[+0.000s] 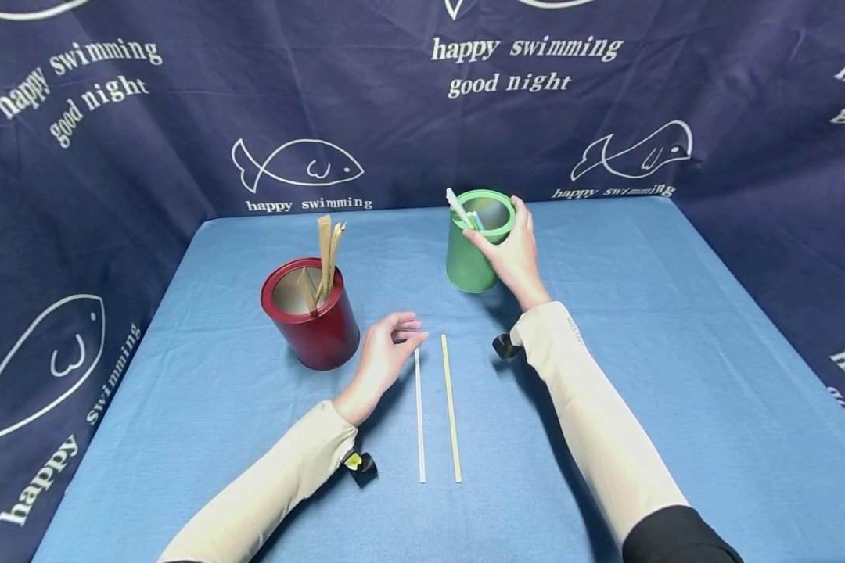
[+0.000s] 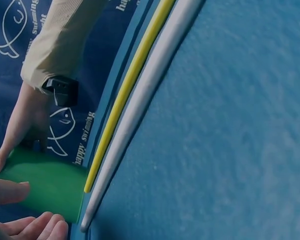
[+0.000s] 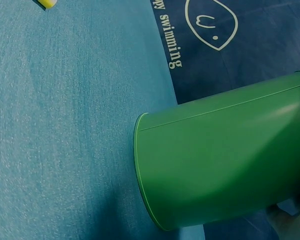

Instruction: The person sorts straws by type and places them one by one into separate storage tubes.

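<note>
My right hand (image 1: 512,254) grips the rim of a green round canister (image 1: 467,262) at the back of the table, thumb at the near left and fingers at the far right. White, green and blue straws (image 1: 458,207) lean inside it. My left hand (image 1: 383,352) hovers by the far end of a white straw (image 1: 420,422), its thumb and fingers apart with nothing between them in the left wrist view. A yellow straw (image 1: 451,410) lies just right of the white one. In the right wrist view the green canister fills much of the frame, and little of the right hand shows.
A dark red round canister (image 1: 324,336) stands left of my left hand, with several tan flat sticks (image 1: 327,254) leaning in it. Blue cloth (image 1: 676,375) covers the table. A navy curtain (image 1: 408,117) with white fish prints hangs behind and at both sides.
</note>
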Available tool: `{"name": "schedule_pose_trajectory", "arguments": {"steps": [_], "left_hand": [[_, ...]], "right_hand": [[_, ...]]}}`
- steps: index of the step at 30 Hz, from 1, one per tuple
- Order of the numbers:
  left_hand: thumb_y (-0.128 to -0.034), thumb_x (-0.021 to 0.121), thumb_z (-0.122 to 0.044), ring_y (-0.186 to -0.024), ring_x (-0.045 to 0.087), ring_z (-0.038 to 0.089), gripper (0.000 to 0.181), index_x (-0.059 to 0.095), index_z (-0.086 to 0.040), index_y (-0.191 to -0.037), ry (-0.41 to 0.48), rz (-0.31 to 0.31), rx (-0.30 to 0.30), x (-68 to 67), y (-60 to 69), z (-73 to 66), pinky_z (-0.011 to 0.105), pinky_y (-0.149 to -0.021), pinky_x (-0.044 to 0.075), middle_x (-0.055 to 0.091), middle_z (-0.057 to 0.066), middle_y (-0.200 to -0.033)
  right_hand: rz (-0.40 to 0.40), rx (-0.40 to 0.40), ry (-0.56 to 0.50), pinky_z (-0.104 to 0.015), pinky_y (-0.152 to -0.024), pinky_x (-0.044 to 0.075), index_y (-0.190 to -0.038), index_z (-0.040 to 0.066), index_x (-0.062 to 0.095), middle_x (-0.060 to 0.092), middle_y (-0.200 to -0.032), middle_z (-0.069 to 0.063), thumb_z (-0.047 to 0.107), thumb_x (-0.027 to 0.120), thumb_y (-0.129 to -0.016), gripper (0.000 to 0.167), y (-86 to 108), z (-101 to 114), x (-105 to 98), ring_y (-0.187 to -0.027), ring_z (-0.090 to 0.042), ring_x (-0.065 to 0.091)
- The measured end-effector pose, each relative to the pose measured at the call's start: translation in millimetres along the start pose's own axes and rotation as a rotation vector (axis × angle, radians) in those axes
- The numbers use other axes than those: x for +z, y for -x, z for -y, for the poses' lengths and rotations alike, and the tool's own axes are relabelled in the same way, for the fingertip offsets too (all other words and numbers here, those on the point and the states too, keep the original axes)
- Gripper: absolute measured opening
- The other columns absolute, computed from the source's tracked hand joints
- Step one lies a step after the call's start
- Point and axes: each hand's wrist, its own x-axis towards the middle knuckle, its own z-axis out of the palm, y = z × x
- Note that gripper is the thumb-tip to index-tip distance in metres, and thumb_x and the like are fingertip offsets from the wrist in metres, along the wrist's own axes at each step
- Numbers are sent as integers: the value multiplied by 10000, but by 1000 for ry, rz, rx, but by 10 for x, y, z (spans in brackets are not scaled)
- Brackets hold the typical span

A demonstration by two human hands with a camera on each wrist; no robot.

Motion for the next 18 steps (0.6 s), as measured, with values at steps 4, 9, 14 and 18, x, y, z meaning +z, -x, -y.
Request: {"name": "schedule_pose_trajectory", "arguments": {"steps": [4,9,14,18], "left_hand": [[-846,732,-140,-953,710,267,345,658,23,-1140,-52,7,-3,-11,3,15,368,-824,565,740,130,-1024],[-835,748,-173,-906,710,242,350,653,26,-1107,-125,46,-34,-22,8,11,354,-821,560,735,122,-968],[-821,763,-205,-820,680,180,345,635,-1,-1068,-232,99,-57,-31,9,3,307,-784,543,711,75,-919],[-814,764,-213,-773,629,129,287,620,-43,-995,-303,144,-79,-47,7,-2,274,-745,508,702,24,-843]], "right_hand": [[-1,2,-5,-448,-1109,360,-1518,140,229,342,-1514,-131,451,779,-758,989,3,2,-3,-1320,-300,432],[2,4,-9,-449,-1114,355,-1519,136,228,337,-1521,-127,449,780,-758,991,4,11,-7,-1327,-300,427],[1,-1,-9,-448,-1114,355,-1518,132,230,337,-1520,-130,451,781,-757,992,-1,13,-6,-1326,-302,427],[3,1,-8,-450,-1112,357,-1518,130,228,336,-1519,-132,449,780,-760,990,-7,10,-4,-1324,-303,429]]}}
